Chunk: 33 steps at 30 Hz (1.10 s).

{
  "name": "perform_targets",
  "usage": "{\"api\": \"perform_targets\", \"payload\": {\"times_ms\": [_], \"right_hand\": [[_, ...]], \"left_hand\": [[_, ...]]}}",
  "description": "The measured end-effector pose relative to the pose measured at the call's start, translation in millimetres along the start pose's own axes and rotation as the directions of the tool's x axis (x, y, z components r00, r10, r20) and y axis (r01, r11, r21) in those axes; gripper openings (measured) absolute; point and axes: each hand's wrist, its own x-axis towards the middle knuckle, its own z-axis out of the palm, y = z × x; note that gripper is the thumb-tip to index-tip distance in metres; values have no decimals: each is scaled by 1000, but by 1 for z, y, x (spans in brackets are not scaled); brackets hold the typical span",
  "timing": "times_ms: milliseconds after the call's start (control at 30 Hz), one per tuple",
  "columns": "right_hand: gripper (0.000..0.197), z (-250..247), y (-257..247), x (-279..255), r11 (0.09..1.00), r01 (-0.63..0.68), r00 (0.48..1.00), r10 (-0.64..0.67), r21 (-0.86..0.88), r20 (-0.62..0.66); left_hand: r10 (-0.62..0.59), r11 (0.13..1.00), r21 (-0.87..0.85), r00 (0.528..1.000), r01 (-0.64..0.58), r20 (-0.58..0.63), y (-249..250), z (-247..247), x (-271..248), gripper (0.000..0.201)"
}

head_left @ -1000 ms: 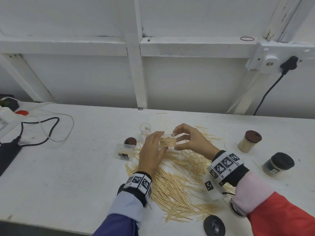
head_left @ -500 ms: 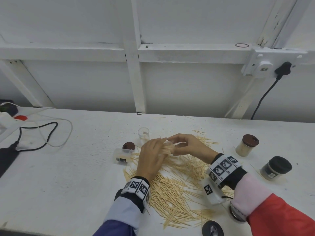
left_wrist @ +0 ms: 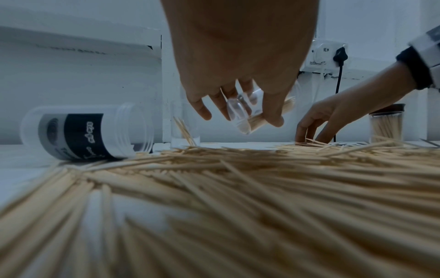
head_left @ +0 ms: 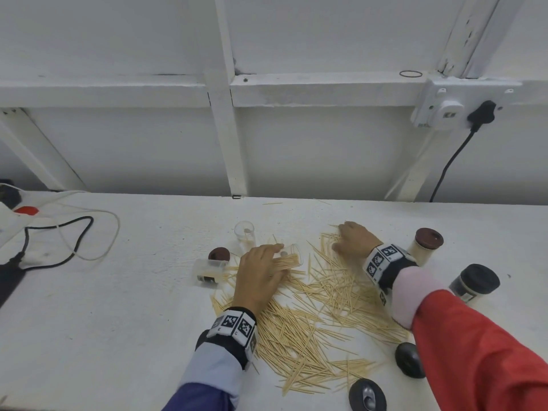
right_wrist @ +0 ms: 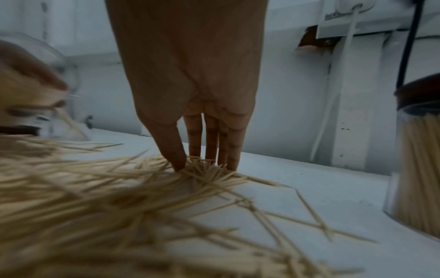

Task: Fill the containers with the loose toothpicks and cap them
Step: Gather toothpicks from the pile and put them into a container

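Note:
A big heap of loose toothpicks (head_left: 311, 315) lies on the white table (head_left: 133, 307). My left hand (head_left: 278, 259) grips a small clear container (head_left: 292, 258), partly filled with toothpicks and tilted on its side just above the heap. In the left wrist view the fingers curl round that container (left_wrist: 247, 116). My right hand (head_left: 341, 238) is at the heap's far right edge. Its straight fingertips (right_wrist: 232, 163) and thumb press down on a cluster of toothpicks (right_wrist: 207, 173). It holds no container.
An upright clear container (head_left: 244, 235) with a few toothpicks stands behind the left hand. A labelled one (head_left: 207, 271) lies on its side beside a brown cap (head_left: 219, 254). Two capped jars (head_left: 427, 246) (head_left: 474, 281) stand right. Black caps (head_left: 367, 394) lie near the front. Cables (head_left: 59, 232) lie left.
Both hands came down from holding the container together in the air. The right hand let go and moved right onto the heap. The left hand lowered the container.

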Motion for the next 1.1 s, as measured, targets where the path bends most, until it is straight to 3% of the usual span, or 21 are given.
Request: {"api": "perform_targets", "payload": {"times_ms": [200,367,500,567,667,700,867,1000,1100], "right_hand": [[32,3,-11,-23,992,108,989,-113,-59,-91],[27,7,-21,-49,971,232,971,-235,-52,-55],[30,5,-26,-63,949,284,958,-276,135,-73],[42,3,-27,-67,947,249,968,-236,201,-88],[83,11,-33,-71,981,191,981,-192,34,32],[88,14,-36,-73,982,187,980,-184,-30,71],[69,20,-46,-80,972,215,976,-210,-94,59],[71,23,-52,-85,970,219,975,-213,-110,68],[60,24,-55,-88,976,203,979,-201,-82,35]], "left_hand": [[5,1000,6,1000,-5,26,-2,2,1,52],[12,1000,27,999,-13,42,-4,4,0,50],[32,996,81,997,-37,66,-6,4,0,50],[34,995,91,997,-41,75,-5,1,1,51],[57,994,90,995,-65,84,-3,-3,4,50],[67,992,96,993,-76,95,-3,-4,5,50],[75,987,128,985,-96,156,-8,-4,8,49],[95,986,119,983,-115,160,-7,-2,10,49],[97,986,121,981,-118,170,-6,1,10,50]]}}
